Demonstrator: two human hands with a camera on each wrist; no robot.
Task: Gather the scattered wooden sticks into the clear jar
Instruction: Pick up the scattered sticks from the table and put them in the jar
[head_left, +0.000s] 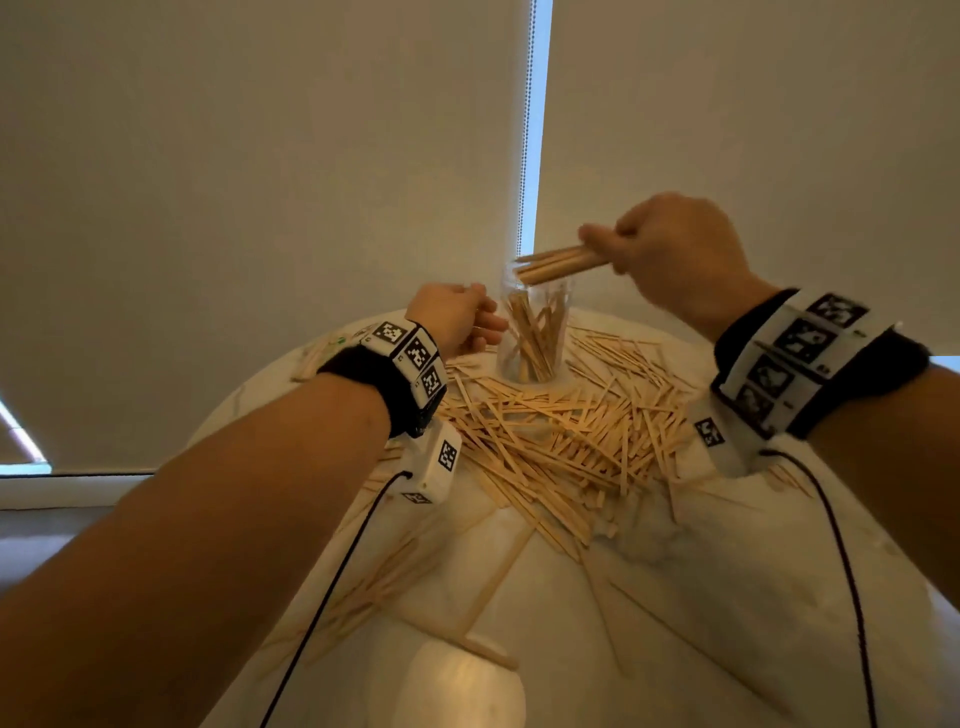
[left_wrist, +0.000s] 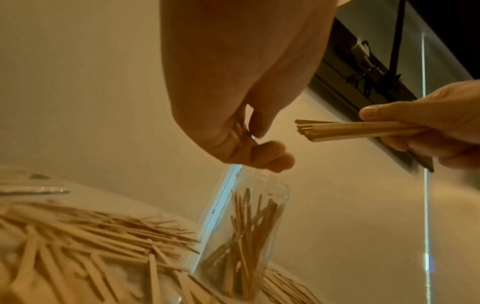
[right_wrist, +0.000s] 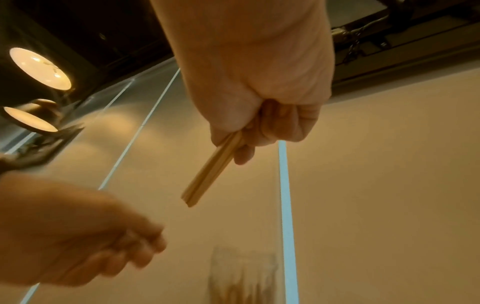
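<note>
White table (head_left: 727, 597) strewn with sticks (head_left: 561, 436) around jar (head_left: 535, 332).

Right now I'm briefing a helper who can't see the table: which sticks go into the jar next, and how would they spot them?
Start at the round white table and find the clear jar standing at its far side amid loose sticks. Just above the jar's mouth, the right hand grips a bundle of sticks. Unlike the scattered ones, these are airborne, packed parallel and roughly level.

A clear jar (head_left: 535, 332) stands upright, partly filled with wooden sticks (head_left: 561, 436); many more lie scattered around its base.
</note>
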